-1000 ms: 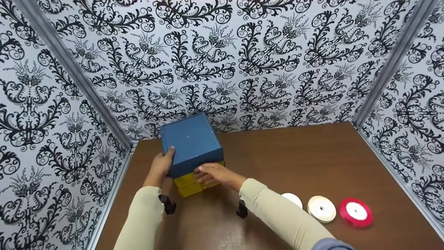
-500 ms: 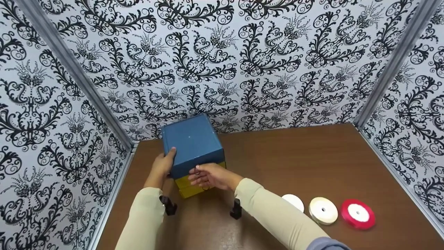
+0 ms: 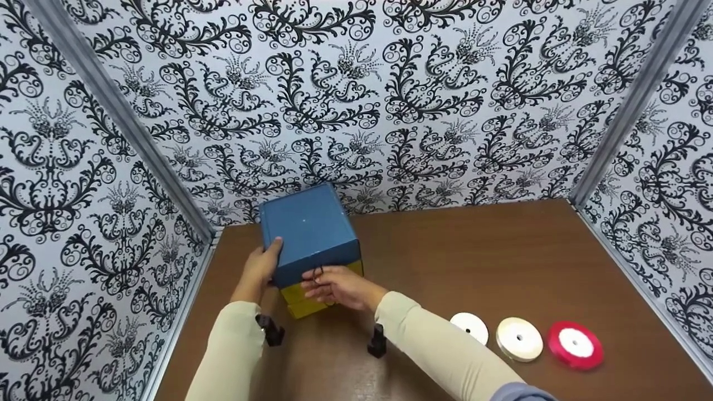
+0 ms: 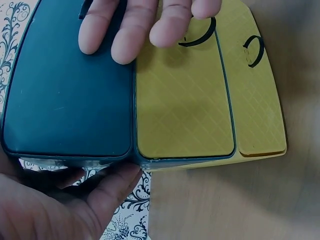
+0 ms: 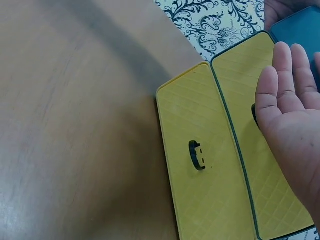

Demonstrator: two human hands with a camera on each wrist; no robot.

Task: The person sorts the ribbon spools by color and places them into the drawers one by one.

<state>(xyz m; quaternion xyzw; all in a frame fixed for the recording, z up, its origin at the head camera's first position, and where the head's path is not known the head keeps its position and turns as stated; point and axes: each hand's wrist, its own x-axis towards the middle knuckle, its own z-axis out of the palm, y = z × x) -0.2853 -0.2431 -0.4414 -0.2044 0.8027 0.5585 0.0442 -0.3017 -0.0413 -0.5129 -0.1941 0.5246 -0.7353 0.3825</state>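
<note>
A small drawer box with a blue top stands toward the back left of the table. Its upper drawer front is blue, and the two drawer fronts below are yellow, with black loop pulls. My left hand grips the box's left side, thumb over the top edge. At the front, my right hand has its fingertips at the blue drawer's black pull, thumb close to the index finger. The other right-hand fingers look fairly straight in the right wrist view. All drawers look shut.
To the right on the brown table lie a white ribbon spool, a cream ribbon spool and a red ribbon spool. Patterned walls enclose the back and sides.
My right hand has shifted slightly left along the box front, and its fingertips are now at the black pull. The left hand and the box stay in place.
</note>
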